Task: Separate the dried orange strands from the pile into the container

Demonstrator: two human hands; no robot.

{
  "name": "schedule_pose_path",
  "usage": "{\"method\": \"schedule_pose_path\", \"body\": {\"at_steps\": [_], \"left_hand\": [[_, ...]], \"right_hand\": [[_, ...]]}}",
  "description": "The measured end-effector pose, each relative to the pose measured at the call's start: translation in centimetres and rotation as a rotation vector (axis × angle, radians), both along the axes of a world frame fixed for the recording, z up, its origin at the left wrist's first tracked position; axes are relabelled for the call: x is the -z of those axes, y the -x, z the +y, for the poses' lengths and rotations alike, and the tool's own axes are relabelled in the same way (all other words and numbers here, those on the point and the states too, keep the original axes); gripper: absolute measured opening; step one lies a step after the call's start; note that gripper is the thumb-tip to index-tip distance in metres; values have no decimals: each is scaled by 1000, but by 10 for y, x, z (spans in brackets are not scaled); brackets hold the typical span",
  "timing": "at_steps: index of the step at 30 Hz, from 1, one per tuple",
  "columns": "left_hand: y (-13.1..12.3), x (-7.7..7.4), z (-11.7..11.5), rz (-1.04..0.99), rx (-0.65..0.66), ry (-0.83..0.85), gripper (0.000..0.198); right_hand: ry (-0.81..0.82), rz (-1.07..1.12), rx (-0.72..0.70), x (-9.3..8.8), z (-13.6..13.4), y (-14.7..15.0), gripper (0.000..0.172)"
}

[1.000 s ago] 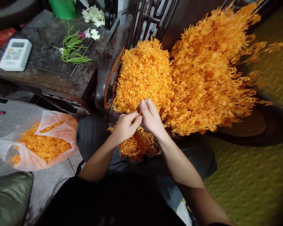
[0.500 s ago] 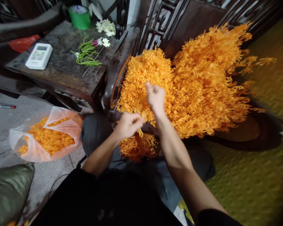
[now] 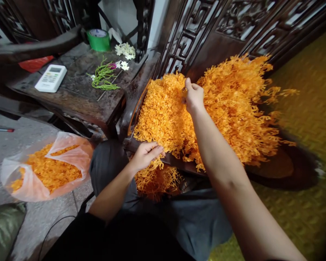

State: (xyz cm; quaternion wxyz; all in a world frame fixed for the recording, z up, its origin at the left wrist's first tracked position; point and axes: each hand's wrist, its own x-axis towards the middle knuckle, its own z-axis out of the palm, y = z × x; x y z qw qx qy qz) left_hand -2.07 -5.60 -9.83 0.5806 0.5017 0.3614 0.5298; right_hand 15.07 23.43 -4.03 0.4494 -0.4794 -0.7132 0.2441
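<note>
My left hand (image 3: 148,156) is closed, thumb against fingers, on a small orange sprig (image 3: 159,162) that pokes out beside the fingertips. Higher up, my right hand (image 3: 195,97) has curled fingers with the thumb on top, at the far side of the orange pile; what it pinches, if anything, is hidden. Dense orange frilly sprigs make up a squarish pile (image 3: 161,108) in front of me and a larger, bushier heap (image 3: 233,112) to its right, both on a dark wooden seat. Below my left hand, between my knees, is another orange bunch (image 3: 157,181).
An open plastic bag (image 3: 84,156) with orange bits stands on the floor at left. On the dark wooden table (image 3: 78,103) lie a white remote (image 3: 51,78), green tape (image 3: 99,40), green stems (image 3: 103,78) and white flowers (image 3: 125,50). A carved backrest (image 3: 190,36) rises behind the piles.
My right hand has moved away from my left, up and to the right along the pile. The left hand stays low with orange strands at its fingertips. The whole view has shifted slightly.
</note>
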Motion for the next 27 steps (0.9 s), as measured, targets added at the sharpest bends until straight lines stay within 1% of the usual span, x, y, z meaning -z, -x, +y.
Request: {"method": "schedule_pose_path", "body": {"at_steps": [2,4,7,9,11,12,14,16,17,18,21,23,25,26,27], "left_hand": [[1,3,0,-33,2,42,47],[3,6,1,-81,-5,91,48],[5,6,3,-149,-27,162,50],[6,5,4,-174,-45,194,50],[6,4,4,-194,-58,207,50],[5,3,5,-205,-60,209,50],[4,1,6,-223,-58,216,49],[3,-2,6,-240,-55,227,50],[2,-3,7,-250,-52,232,50],[1,-3,7,-262,-47,233,49],[0,-4,6,-310,-13,225,46],[1,-4,5,-324,21,218,43],[2,-3,4,-319,50,212,43],[3,-2,4,-311,59,208,44],[3,-2,4,-299,61,203,44]], "right_hand": [[137,41,-7,-2,7,-4,96],[223,28,-80,-6,10,-11,97],[238,-11,-206,-12,11,-25,94],[216,2,-234,-14,11,-33,85],[165,44,-197,-14,11,-37,70],[128,60,-159,-13,11,-38,64],[19,58,-51,-10,9,-36,57],[-123,-20,42,-9,4,-32,53],[-192,-84,58,-9,1,-29,51],[-251,-157,42,-10,-3,-26,48],[-325,-361,-102,-17,-20,-16,41],[-333,-417,-122,-26,-39,-9,38],[-327,-375,-78,-38,-71,-2,35],[-317,-319,-79,-44,-92,1,34],[-256,-250,-119,-50,-115,3,34]]}}
